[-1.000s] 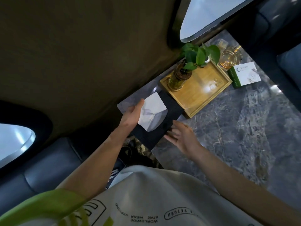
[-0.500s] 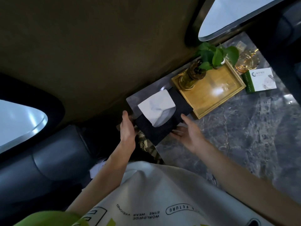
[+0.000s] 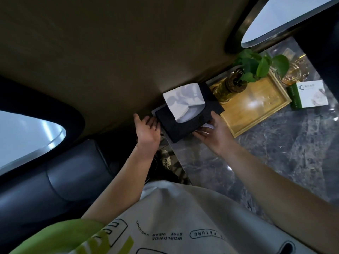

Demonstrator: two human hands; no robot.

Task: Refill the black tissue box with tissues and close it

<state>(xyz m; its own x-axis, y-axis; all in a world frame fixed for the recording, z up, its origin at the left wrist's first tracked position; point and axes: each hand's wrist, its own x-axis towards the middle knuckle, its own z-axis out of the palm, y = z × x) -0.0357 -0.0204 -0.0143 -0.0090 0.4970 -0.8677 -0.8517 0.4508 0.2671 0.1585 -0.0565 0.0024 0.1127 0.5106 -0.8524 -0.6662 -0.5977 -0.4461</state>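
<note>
The black tissue box (image 3: 185,123) is at the far left corner of the marble table (image 3: 275,153). A white tissue (image 3: 183,99) stands up out of the slot in its top. My left hand (image 3: 147,130) is at the box's left end, fingers straight, with the fingertips against the black side. My right hand (image 3: 212,133) holds the box's near right side, thumb up on the top edge and fingers along the bottom edge. A bit of white shows under the box by those fingers.
A wooden tray (image 3: 256,107) touches the box's right end and carries a glass vase with a green plant (image 3: 256,65). Beyond it are a green-and-white carton (image 3: 308,94) and a glass jar (image 3: 293,72). A dark leather seat (image 3: 55,180) lies left.
My left hand let go of the tissue and dropped to the box's left end. My right hand moved in and took hold of the box's near side.
</note>
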